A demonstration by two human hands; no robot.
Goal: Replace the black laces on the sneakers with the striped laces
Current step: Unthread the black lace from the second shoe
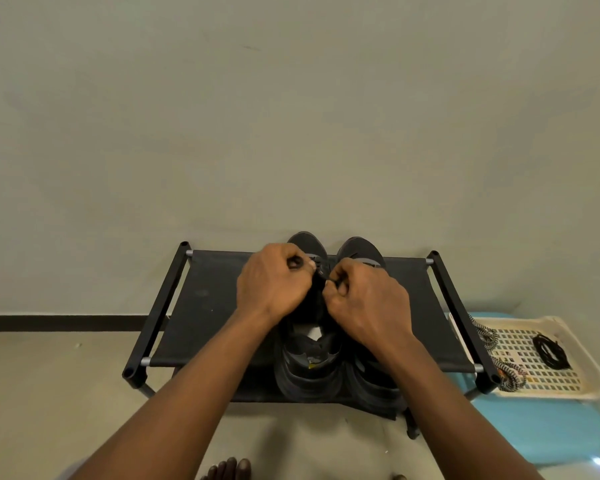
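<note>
Sneakers [309, 368] sit mid-rack [215, 306], toes twd its back edge. L hand [274, 278] & R hand [364, 299] are both curled tight over the eyelets of the one nearer the rack's left edge, each pinching a thin lace [330, 280]; can't tell if black or striped. Striped laces [489, 336] + a loose black lace [551, 349] lie in the tray [551, 393] off the rack's right edge. Laces prob light, limp, a bit slippery, so best pinched near the stiff tip.

A black shoe rack [215, 306] with a fabric shelf stands on the floor [49, 393] against the wall [291, 133]; two dark sneakers [309, 375] sit side by side on it; just beside it, a blue stool [534, 431] carries a white tray [561, 393].
</note>
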